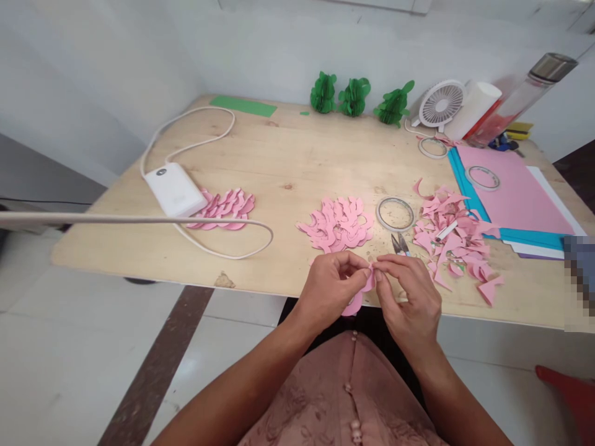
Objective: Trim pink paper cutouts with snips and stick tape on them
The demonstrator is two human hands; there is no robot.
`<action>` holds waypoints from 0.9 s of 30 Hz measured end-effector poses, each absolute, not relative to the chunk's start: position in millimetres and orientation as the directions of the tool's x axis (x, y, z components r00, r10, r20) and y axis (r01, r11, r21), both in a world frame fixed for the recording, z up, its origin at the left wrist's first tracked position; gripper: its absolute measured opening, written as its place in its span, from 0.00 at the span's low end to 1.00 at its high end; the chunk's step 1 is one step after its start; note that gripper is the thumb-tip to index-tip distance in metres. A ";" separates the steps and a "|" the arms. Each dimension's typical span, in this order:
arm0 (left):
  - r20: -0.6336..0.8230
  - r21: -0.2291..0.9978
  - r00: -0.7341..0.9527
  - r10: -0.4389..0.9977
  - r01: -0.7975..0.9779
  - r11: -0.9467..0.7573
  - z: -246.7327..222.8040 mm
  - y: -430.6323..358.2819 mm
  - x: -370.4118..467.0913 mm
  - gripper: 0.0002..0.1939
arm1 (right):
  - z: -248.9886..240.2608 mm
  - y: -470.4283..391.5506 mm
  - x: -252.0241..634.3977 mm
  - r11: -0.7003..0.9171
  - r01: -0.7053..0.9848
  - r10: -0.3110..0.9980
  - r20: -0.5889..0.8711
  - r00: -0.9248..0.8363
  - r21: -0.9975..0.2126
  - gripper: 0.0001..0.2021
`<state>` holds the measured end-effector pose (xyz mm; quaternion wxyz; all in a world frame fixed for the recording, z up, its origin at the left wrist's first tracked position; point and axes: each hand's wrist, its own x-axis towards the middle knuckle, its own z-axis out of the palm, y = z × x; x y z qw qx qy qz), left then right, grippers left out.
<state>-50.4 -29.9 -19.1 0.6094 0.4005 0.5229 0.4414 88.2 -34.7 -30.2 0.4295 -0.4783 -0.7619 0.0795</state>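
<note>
Between my hands, at the table's front edge, is a pink paper cutout [354,305] with rounded lobes. My left hand [332,282] pinches it between thumb and fingers. From the other side my right hand [409,294] pinches the same piece, fingertips almost touching the left ones. Part of the paper is hidden behind the fingers. Just beyond lies a heap of pink paper cutouts [337,223]. Small thread snips [400,244] rest behind my right hand, near a roll of tape [395,214].
Pink scraps [458,238] are strewn at right, before stacked coloured paper [520,186]. A white power bank [175,189] with a looping cable sits left, beside more pink cutouts [227,207]. Green paper shapes [354,97], a small fan [441,104] and a bottle [520,102] stand at the back.
</note>
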 end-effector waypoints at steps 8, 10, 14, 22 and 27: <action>-0.287 0.951 0.053 0.956 -0.103 0.291 -17.8 -29.9 -50.6 0.03 | -30.1 -35.9 87.8 0.536 0.655 0.795 0.581 -0.177 -0.533 0.10; -0.274 0.955 0.059 0.960 -0.101 0.279 -18.1 -30.3 -50.6 0.03 | -30.2 -35.9 87.1 0.538 0.657 0.792 0.583 -0.180 -0.529 0.10; -0.269 0.957 0.065 0.961 -0.095 0.275 -18.5 -31.3 -50.6 0.04 | -30.8 -35.5 86.1 0.541 0.675 0.779 0.601 -0.177 -0.503 0.09; -0.282 0.951 0.072 0.957 -0.113 0.289 -14.2 -32.1 -51.0 0.04 | -29.6 -35.1 85.3 0.559 0.691 0.754 0.628 -0.193 -0.458 0.08; -0.245 0.963 0.065 0.967 -0.101 0.250 -11.4 -32.1 -51.2 0.03 | -28.4 -36.0 84.8 0.576 0.693 0.737 0.643 -0.211 -0.434 0.08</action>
